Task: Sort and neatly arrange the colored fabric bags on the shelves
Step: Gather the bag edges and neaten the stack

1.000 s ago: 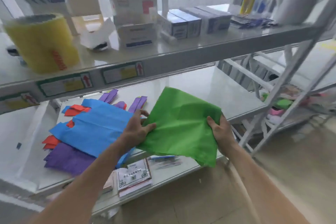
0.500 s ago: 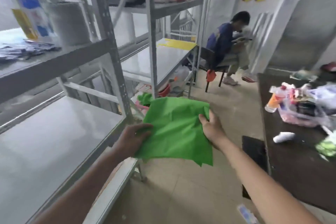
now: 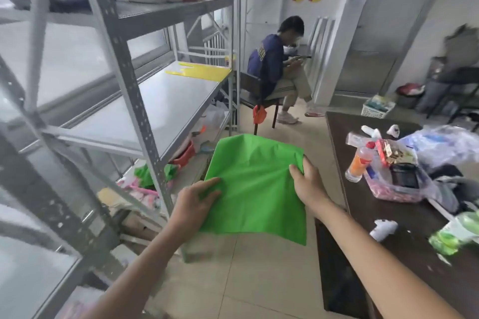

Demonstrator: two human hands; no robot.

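Both hands pinch the flat bright-green fabric bag (image 3: 255, 184), held in the air beside the grey metal shelf rack (image 3: 145, 101): left hand (image 3: 193, 204) near edge, right hand (image 3: 308, 184) right edge. Keep it taut and level; lay it on a shelf, edges squared.

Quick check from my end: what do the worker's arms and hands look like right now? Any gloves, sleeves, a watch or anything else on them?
Both forearms are bare as far as the head view shows, with no sleeve edge in frame. The left hand and the right hand wear no gloves. No watch, strap, ring or marking shows on either wrist or on the visible fingers.
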